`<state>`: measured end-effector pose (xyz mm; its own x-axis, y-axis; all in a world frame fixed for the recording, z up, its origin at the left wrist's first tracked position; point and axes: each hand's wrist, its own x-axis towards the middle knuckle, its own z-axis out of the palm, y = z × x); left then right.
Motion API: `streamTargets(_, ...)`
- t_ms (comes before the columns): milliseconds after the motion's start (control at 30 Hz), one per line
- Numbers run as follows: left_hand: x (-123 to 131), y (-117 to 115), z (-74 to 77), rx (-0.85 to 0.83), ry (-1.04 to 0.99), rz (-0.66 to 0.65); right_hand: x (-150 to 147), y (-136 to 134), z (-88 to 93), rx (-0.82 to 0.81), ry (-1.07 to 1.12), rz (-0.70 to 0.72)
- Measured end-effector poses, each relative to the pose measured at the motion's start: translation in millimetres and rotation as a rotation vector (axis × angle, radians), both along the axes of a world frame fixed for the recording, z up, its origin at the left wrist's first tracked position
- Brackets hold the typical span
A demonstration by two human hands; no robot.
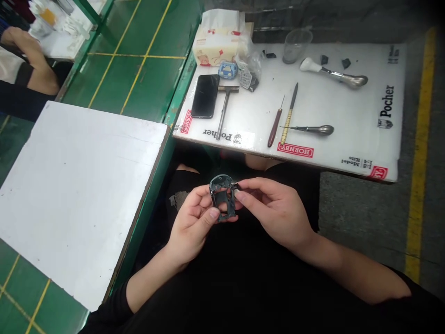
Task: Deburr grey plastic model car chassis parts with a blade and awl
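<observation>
While both hands work at lap height, nearest first. Dark open frame (219, 184) sits between them, above black-clothed lap: rounded top, cut-out centre, thin struts; material unclear, plastic or thin metal. Judged light and stiff, but struts prob. fragile, smooth rim maybe slippery; best hold = outer rim, not struts. L hand (193, 222): fingers curled behind frame, thumb across lower edge, narrow hold. R hand (278, 208): thumb + index pinch upper R corner, narrow hold. Frame is held across both grips, lower part nearer L palm.

Further out, white board (79, 204) lies to L on green bench (139, 79). Ahead, white printed sheet (378, 139) carries black phone (205, 96), T-handled tool (223, 109), red-handled awl (275, 127), file (288, 116), two bulb-handled tools (321, 130), clear plastic cup (296, 46), tissue pack (217, 44). Far L: co-worker's arm (31, 65), separate from these hands.
</observation>
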<state>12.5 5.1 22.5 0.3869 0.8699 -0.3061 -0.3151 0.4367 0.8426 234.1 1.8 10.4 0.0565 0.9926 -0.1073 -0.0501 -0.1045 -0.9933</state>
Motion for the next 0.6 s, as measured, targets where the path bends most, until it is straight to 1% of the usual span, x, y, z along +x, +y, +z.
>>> streamTargets(100,0,-1,-3.3,0.044,0.001,-0.006,1,0,2.5,0.066,-0.131,-0.004)
streamTargets(167,-1,-1,-5.1,0.080,-0.008,-0.013,3,-1,6.4,0.138,-0.243,0.001)
streamTargets(233,-2,-1,-6.0,0.115,0.004,-0.031,4,-1,10.4,0.239,-0.340,0.003)
streamTargets(367,-4,1,-5.7,0.200,0.105,-0.062,4,-2,12.9,0.457,-0.499,-0.009)
streamTargets(467,-4,2,-5.0,0.271,0.189,-0.042,3,-2,10.7,0.543,-0.531,0.028)
streamTargets(600,-5,2,-3.9,0.290,0.278,-0.015,5,-2,9.6,0.553,-0.517,0.095)
